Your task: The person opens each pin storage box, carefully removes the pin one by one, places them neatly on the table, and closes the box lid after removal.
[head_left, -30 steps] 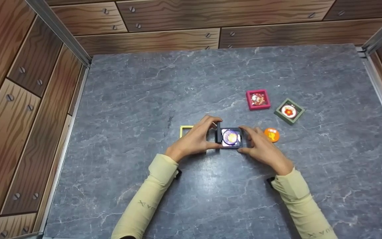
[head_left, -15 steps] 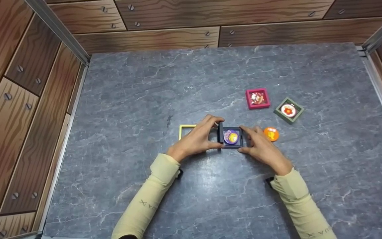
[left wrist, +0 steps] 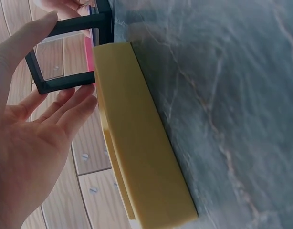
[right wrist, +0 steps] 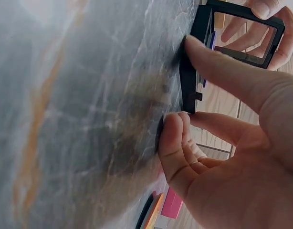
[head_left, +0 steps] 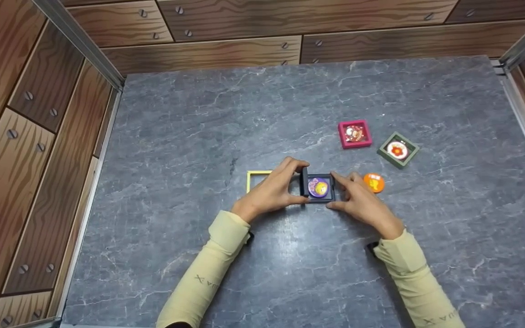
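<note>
A small black hinged display case (head_left: 321, 201) lies on the grey marbled table between my hands, its lid (left wrist: 68, 82) raised nearly upright on the left. A round purple badge (head_left: 318, 187) with a yellow figure sits in the base. My left hand (head_left: 269, 189) pinches the lid's two opposite edges between thumb and fingers. With thumb and forefinger, my right hand (head_left: 362, 200) grips the right end of the base (right wrist: 188, 88). A clear window shows inside the lid's frame in the right wrist view.
Partly hidden under my left hand is a yellow case (left wrist: 141, 138). Just right of my right hand lies a round orange badge (head_left: 374, 182). Farther back stand a crimson case (head_left: 355, 145) and a green case (head_left: 389, 159), each holding a badge. Wood-patterned walls (head_left: 226, 52) border the table.
The case and my left hand have shifted slightly to the right. Bright glare over the case's base has faded, so the purple badge shows more plainly. Both hands keep their hold.
</note>
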